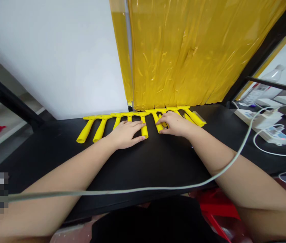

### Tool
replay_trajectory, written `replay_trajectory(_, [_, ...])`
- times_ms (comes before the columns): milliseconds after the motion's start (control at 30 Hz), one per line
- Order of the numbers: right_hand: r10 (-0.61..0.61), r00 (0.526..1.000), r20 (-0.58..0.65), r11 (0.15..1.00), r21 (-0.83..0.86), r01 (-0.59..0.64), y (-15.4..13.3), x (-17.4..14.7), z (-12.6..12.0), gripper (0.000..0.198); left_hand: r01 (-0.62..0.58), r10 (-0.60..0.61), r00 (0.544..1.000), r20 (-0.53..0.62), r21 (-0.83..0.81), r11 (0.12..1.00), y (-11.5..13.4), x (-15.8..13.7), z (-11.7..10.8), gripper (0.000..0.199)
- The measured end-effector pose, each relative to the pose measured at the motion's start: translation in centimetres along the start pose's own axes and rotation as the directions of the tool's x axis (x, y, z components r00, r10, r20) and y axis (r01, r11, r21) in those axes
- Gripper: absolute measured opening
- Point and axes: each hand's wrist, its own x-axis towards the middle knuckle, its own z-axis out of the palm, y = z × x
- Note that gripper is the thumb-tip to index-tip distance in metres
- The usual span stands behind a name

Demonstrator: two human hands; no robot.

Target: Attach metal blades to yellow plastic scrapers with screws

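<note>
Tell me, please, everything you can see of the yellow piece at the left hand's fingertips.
The yellow piece looks smooth, plastic and T-shaped, a rounded handle joining a flatter crossbar. It lies on the black table, handle end toward the person, crossbar near the panel foot, in a row of similar pieces. A finger and the thumb of the left hand appear to touch its handle; whether the crossbar touches neighbours is unclear.

Left hand (129,134): seen bare
Right hand (174,124): seen bare
Forearms (82,173): seen uncovered
Clothes (153,221): plain black is worn
</note>
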Motion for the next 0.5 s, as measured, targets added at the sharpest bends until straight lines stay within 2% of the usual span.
replay_trajectory(500, [-0.049, 0.999, -0.012, 0.999, 0.003, 0.049, 0.14, -0.30, 0.04, 0.042, 0.022, -0.022, 1.000, -0.007, 0.064, 0.998, 0.05, 0.12, 0.79, 0.071])
